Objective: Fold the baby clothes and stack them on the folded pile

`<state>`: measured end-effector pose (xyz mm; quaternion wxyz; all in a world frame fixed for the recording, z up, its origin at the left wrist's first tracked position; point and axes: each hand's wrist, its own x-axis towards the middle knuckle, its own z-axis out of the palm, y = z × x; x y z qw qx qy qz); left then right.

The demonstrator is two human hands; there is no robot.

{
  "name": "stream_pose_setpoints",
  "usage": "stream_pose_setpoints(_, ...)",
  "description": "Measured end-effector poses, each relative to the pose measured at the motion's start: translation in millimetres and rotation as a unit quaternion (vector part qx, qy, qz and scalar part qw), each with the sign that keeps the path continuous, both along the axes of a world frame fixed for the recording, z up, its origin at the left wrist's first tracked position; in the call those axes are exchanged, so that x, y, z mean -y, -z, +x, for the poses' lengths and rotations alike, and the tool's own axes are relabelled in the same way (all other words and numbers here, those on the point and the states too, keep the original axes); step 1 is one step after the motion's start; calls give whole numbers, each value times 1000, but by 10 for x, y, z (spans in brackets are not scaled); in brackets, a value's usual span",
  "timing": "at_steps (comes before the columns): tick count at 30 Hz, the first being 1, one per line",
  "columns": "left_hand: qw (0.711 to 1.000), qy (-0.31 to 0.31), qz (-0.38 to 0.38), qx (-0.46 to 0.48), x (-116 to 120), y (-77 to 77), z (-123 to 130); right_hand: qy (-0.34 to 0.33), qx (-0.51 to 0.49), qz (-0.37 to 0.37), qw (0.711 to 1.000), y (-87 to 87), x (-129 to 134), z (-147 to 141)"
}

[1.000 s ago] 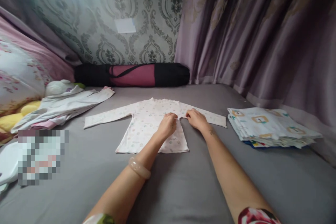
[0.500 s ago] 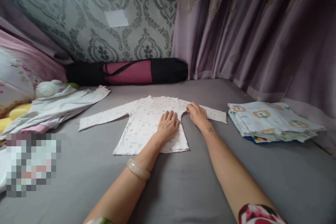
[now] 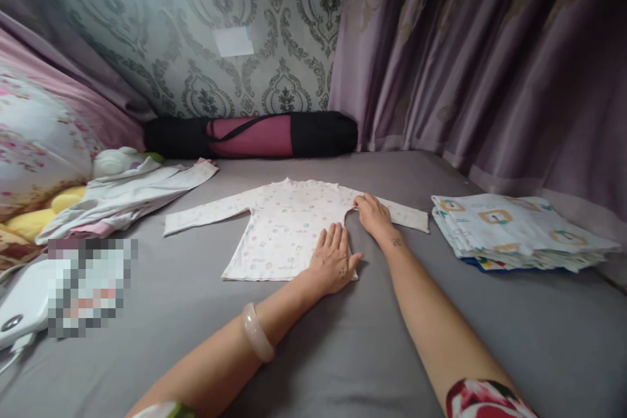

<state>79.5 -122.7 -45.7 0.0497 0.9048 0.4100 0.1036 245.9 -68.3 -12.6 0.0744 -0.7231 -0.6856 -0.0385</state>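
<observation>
A small white long-sleeved shirt with a fine coloured print lies spread flat, its collar away from me and both sleeves out to the sides. My left hand rests palm down on its lower right part near the hem, fingers stretched out and thumb apart. At the right sleeve, close to the armpit, my right hand has its fingers closed on the cloth. The fingertips there are partly hidden. A pale bangle circles my left forearm.
The grey bed sheet lies under everything. To the right is a stack of folded printed cloths. Rumpled light clothes and a white device with a cable lie left. A black and maroon long bag lies along the wall.
My left hand has slid down and right over the shirt toward its lower right corner. My right hand stays at the sleeve. The view has turned slightly left.
</observation>
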Motion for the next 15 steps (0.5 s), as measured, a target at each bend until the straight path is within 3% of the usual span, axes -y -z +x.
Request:
stream_pose_setpoints(5,997,46,-66,17,406,-99,-48,-4,8,5,1000,14,4,-8)
stream_pose_setpoints(8,981,133,-134,36,581,-289,-167,-5,15,3,1000,0,25,-7)
stream_pose_setpoints(11,954,215,-197,68,590,-510,-336,0,28,-13,1000,-79,65,-44)
stream_pose_setpoints(13,953,197,-203,107,484,-594,-471,12,36,-7,999,-162,98,-137)
stream_pose_setpoints(15,972,105,-155,140,308,-581,-636,-1,31,4,1000,-235,138,-311)
